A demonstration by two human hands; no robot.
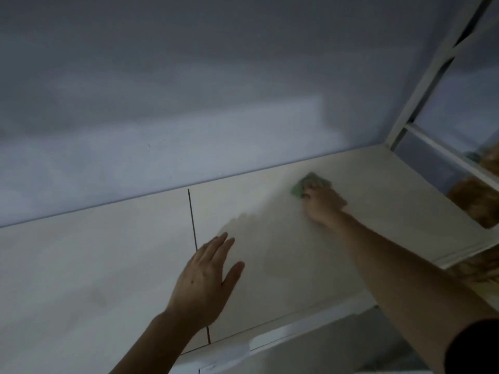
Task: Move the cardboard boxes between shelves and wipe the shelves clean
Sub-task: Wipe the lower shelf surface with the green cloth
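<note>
The head view looks down on a wide, pale shelf [108, 265] that runs up to a grey-blue wall [189, 90]. A thin dark line [192, 217] crosses the shelf from back to front, where two boards meet.

The right hand [322, 202] is far out near the back right part of the shelf. Its arm is stretched long and straight from the bottom right corner, with a dark sleeve [475, 346] at the edge of the picture. The hand lies palm down on a green cloth [305, 184]. The fingers bend over the cloth and press it onto the shelf. The hand is blurry, so each finger is hard to make out.

The left hand [208, 282] is nearer, in the middle of the shelf, just right of the dark line. Its fingers are straight and close together, with the thumb out to the side. It holds nothing. I cannot tell if the palm rests on the shelf or is just over it.

At the far right stands a white frame [421, 103]. Brown cardboard boxes [475, 203] show past it, low down and blurry.
</note>
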